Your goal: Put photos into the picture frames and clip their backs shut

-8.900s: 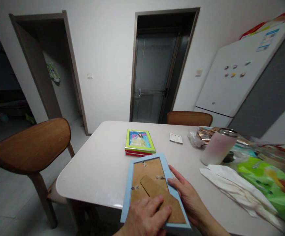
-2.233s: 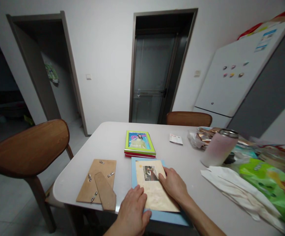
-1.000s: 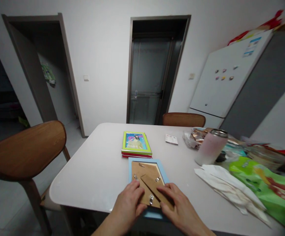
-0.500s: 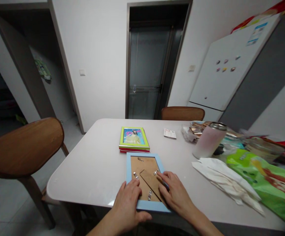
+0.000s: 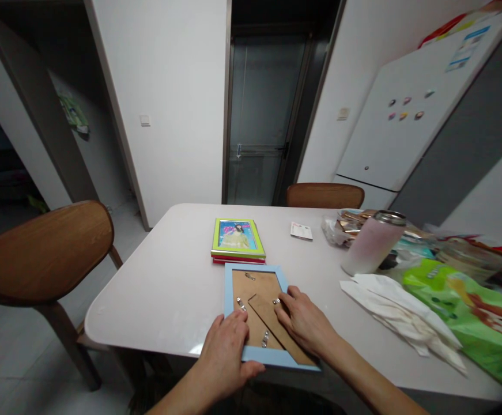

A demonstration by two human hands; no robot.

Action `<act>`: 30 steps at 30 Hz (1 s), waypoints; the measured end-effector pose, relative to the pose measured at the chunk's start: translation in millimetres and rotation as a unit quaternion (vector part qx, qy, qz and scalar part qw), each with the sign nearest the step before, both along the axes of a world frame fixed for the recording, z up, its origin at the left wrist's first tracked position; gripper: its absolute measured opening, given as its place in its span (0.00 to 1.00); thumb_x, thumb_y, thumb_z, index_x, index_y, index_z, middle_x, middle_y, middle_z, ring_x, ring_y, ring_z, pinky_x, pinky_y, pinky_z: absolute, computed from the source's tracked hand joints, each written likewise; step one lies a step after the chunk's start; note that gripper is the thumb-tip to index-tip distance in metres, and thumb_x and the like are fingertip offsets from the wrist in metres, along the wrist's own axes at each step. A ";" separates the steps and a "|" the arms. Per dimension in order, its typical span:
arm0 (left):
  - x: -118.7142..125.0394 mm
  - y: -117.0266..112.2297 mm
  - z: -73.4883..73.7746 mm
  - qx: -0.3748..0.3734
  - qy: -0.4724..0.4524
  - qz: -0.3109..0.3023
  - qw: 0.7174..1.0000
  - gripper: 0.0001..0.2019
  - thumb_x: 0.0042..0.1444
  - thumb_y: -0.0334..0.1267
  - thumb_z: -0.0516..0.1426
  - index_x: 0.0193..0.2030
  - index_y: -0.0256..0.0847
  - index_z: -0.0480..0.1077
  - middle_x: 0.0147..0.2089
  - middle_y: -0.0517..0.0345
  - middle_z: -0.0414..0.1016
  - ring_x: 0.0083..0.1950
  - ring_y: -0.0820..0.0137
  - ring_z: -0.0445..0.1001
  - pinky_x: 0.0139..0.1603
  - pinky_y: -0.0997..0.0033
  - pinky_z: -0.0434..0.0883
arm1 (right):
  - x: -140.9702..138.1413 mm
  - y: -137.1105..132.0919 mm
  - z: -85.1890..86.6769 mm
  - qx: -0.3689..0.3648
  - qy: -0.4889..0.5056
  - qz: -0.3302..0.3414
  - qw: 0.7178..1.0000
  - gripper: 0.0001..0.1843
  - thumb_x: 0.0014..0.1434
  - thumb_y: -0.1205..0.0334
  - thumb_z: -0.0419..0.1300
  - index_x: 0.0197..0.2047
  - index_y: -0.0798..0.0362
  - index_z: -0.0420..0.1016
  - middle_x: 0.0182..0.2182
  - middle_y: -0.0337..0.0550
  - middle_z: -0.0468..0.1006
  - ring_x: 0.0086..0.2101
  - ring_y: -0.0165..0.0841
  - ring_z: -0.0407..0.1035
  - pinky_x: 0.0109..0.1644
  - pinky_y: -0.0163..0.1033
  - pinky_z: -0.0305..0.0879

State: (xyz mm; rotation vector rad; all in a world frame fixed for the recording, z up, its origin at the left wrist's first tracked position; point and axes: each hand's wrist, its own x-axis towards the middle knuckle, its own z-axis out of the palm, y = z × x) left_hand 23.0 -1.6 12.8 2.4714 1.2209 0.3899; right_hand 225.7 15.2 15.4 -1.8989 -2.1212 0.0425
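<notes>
- At 1 o'clock from the light-blue photo frame, well apart: a white refrigerator with small magnets.
- Under the work: a white dining table, bearing the light-blue photo frame back side up near its closest edge.
- Around the table: a near wooden chair at 9 to 10 o'clock, a far wooden chair at 1 o'clock.
- At 3 o'clock: a green plastic package.
- Between 11 and 12 o'clock, just beside: a lime-green photo frame, stacked on red edging.
- Inside the blue rim: a brown backing board.
- At 2 o'clock: a pink-and-white tumbler.
- At 7 to 8 o'clock: the left hand, loosely open, laid over rim and board, thumb by the bottom edge.
- At 3 o'clock: the right hand, fingers curled in; can't tell whether pinching or only pushing.
- Slanting toward 5 o'clock: an easel leg.
- At 1 o'clock: a small white card.
- Near 12, 2, 5 and 10 o'clock on the board: 4 metal clips, with right fingertips at the 2 o'clock clip.
- In hand, by judgement: fastening the board, clip by clip; next, likely calling for firm fingertip pressure and a steadied rim.
</notes>
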 end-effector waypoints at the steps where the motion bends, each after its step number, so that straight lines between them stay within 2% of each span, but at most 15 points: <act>1: -0.2 -0.1 0.6 0.000 0.001 -0.002 1.000 0.25 0.41 0.47 0.60 0.47 0.40 0.63 0.58 0.50 0.57 0.59 0.60 0.53 0.58 0.53 0.50 | 0.4 0.5 0.3 0.000 0.001 0.002 1.000 0.15 0.57 0.58 0.43 0.33 0.54 0.67 0.34 0.45 0.64 0.33 0.31 0.62 0.39 0.35 0.56; 10: 0.0 -0.1 1.9 0.008 -0.005 -0.003 1.000 0.27 0.40 0.46 0.61 0.47 0.39 0.62 0.57 0.48 0.58 0.58 0.60 0.55 0.57 0.53 0.52 | 3.6 2.5 -3.6 0.010 0.003 0.008 1.000 0.13 0.56 0.60 0.43 0.32 0.56 0.66 0.33 0.45 0.63 0.34 0.31 0.61 0.41 0.36 0.56; 14: -0.2 0.1 1.2 0.010 -0.004 -0.003 1.000 0.27 0.39 0.46 0.61 0.47 0.39 0.62 0.57 0.49 0.58 0.58 0.59 0.55 0.57 0.54 0.53 | 9.6 -0.1 -4.7 0.015 0.019 0.026 0.999 0.14 0.55 0.60 0.44 0.38 0.57 0.66 0.38 0.47 0.63 0.38 0.33 0.61 0.44 0.37 0.56; 18: -0.9 1.0 0.0 0.020 -0.007 -0.010 1.000 0.28 0.38 0.47 0.61 0.47 0.38 0.62 0.57 0.48 0.59 0.57 0.59 0.56 0.56 0.54 0.54 | 14.8 -3.7 -5.3 0.011 0.024 0.042 0.999 0.15 0.56 0.59 0.44 0.39 0.56 0.67 0.39 0.48 0.63 0.39 0.33 0.61 0.45 0.39 0.57; 21: -1.5 1.7 -2.5 0.023 -0.011 -0.011 1.000 0.28 0.38 0.46 0.62 0.47 0.39 0.61 0.57 0.48 0.59 0.57 0.59 0.56 0.56 0.54 0.54 | 12.4 -11.0 -5.8 0.040 0.015 0.035 0.998 0.17 0.54 0.58 0.46 0.43 0.55 0.67 0.43 0.51 0.63 0.43 0.37 0.60 0.48 0.43 0.56; 24: -2.1 2.0 -5.5 0.024 -0.015 -0.014 1.000 0.27 0.39 0.46 0.62 0.46 0.39 0.61 0.57 0.48 0.59 0.57 0.59 0.56 0.56 0.54 0.54 | 2.1 -25.8 -4.9 0.068 0.020 0.104 0.992 0.16 0.53 0.59 0.49 0.44 0.50 0.69 0.45 0.49 0.64 0.47 0.39 0.57 0.50 0.47 0.53; 27: -2.9 1.9 -6.7 0.022 -0.015 -0.021 0.999 0.22 0.40 0.45 0.61 0.42 0.40 0.63 0.58 0.49 0.58 0.58 0.60 0.54 0.57 0.54 0.53 | -10.0 -40.6 -2.5 0.040 0.039 0.191 0.980 0.15 0.54 0.61 0.49 0.43 0.44 0.69 0.45 0.44 0.65 0.47 0.37 0.57 0.49 0.46 0.54; 30: -3.4 2.1 -6.2 0.013 -0.011 -0.024 1.000 0.18 0.41 0.44 0.61 0.38 0.40 0.64 0.58 0.49 0.57 0.59 0.60 0.54 0.56 0.54 0.53 | -13.9 -47.8 -0.4 0.015 0.047 0.216 0.975 0.16 0.54 0.62 0.49 0.46 0.43 0.68 0.48 0.44 0.64 0.48 0.38 0.56 0.50 0.47 0.54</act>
